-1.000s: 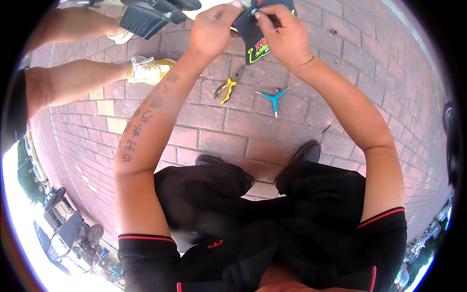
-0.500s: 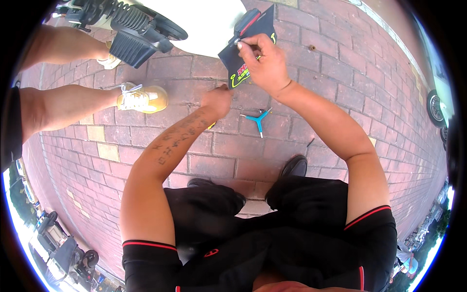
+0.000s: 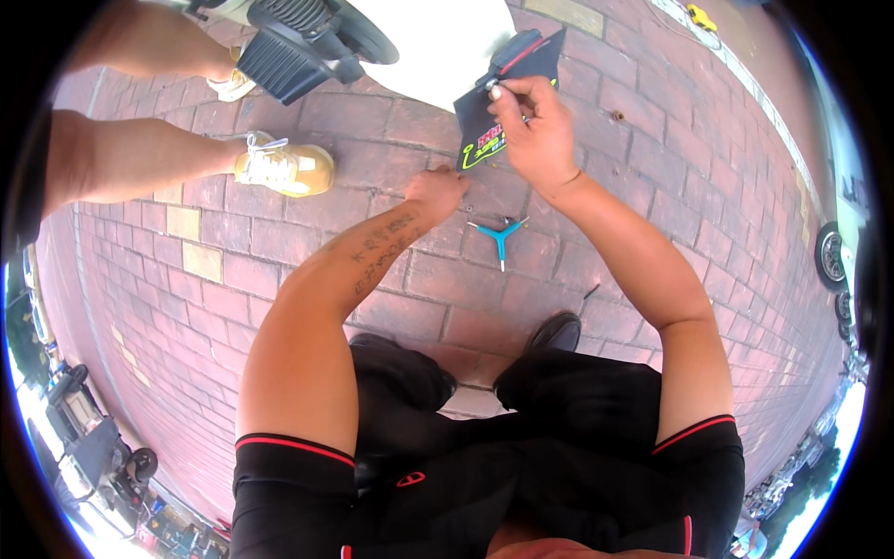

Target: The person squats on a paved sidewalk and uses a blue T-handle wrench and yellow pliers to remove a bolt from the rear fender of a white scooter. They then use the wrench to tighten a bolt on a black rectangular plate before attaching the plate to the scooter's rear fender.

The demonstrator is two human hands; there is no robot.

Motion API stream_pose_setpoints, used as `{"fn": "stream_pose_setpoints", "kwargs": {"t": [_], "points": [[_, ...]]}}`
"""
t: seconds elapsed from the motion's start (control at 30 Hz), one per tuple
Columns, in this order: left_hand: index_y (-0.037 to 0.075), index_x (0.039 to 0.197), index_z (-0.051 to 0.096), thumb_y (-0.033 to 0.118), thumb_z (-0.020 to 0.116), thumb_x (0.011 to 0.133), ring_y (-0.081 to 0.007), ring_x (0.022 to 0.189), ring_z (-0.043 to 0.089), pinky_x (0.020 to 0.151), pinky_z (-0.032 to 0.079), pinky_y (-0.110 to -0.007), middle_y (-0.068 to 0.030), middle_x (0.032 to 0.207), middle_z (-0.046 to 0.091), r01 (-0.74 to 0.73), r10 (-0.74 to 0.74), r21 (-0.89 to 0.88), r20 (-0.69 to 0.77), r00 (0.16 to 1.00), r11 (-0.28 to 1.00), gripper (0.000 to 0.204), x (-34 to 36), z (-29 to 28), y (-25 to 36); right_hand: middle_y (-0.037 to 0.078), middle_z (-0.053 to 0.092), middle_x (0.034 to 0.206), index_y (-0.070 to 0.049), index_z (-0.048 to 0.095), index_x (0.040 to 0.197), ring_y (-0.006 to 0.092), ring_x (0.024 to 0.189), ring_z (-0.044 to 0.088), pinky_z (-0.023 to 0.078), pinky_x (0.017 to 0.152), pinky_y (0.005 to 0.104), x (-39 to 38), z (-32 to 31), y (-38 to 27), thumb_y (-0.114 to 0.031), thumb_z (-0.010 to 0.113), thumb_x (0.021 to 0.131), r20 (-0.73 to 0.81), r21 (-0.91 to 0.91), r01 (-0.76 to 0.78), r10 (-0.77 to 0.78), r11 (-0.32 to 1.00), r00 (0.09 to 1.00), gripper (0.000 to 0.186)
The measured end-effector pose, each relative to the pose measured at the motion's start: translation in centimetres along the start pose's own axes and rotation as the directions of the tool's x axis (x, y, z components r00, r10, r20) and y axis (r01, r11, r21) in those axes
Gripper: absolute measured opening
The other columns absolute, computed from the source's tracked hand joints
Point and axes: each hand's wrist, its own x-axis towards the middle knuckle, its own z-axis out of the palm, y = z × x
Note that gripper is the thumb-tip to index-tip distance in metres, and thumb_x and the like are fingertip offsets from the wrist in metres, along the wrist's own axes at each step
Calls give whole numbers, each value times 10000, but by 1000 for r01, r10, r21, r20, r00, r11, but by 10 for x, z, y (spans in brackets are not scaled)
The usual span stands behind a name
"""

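Observation:
At the top centre, my right hand (image 3: 531, 130) is closed, thumb and finger pinching a small silver bolt (image 3: 493, 86) on the mount of a black flap (image 3: 475, 121) with bright printed graphics and a red reflector (image 3: 520, 54) above. The flap is at the rear of a white vehicle body (image 3: 438, 61). My left hand (image 3: 434, 192) is down at the paving below the flap, fingers curled; what they hold is hidden. A blue three-armed wrench (image 3: 501, 240) lies below and to the right of it.
Another person's legs (image 3: 140, 154) and yellow shoe (image 3: 289, 170) are at left, beside a black ribbed footrest (image 3: 279, 74). A yellow object (image 3: 700, 17) lies at top right, a small rusty piece (image 3: 617, 116) on the bricks. Parked vehicles (image 3: 102, 447) line both rims.
My left hand has left the flap and dropped to the paving where yellow-black pliers lay, which are now hidden. My right hand stays at the bolt. The view has shifted, showing more of the vehicle.

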Motion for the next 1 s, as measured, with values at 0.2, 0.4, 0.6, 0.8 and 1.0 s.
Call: {"fn": "stream_pose_setpoints", "kwargs": {"t": [0.2,0.4,0.6,0.8,1.0], "points": [[78,984,622,97,495,828,-283,1009,606,802,526,-415,-118,1052,625,105,-102,-101,28,994,989,202,-1,-4,5,68,650,837,15,556,970,95,763,639,533,652,244,1,-7,-4,-83,608,923,91,-119,-48,59,992,994,121],[41,899,622,151,599,800,-290,738,657,687,535,-375,-154,836,659,63,-331,-617,-332,883,785,150,-27,-48,-34,74,655,745,-3,572,925,122,644,645,501,573,252,3,-5,0,-105,641,888,39,-92,30,-27,995,999,129],[-6,890,611,58,678,844,-89,739,646,624,519,-230,-64,845,694,-311,-507,-883,-460,729,353,104,-14,-147,-13,66,658,816,5,567,944,98,708,640,509,603,237,1,-3,-5,-75,628,899,35,84,-78,75,993,997,111],[-39,911,630,26,660,833,-136,763,673,664,569,-264,-107,856,700,-368,-495,-905,-425,758,213,106,-6,-156,0,57,654,798,6,571,953,87,706,631,519,633,228,2,-4,-6,-66,625,901,51,66,-118,115,991,992,104],[-41,952,645,31,640,857,-135,749,673,662,569,-262,-104,870,702,-332,-513,-924,-381,769,189,119,-8,-162,5,55,658,791,7,572,950,87,708,634,519,626,230,3,-4,-7,-68,627,900,64,51,-136,132,989,989,106]]}}
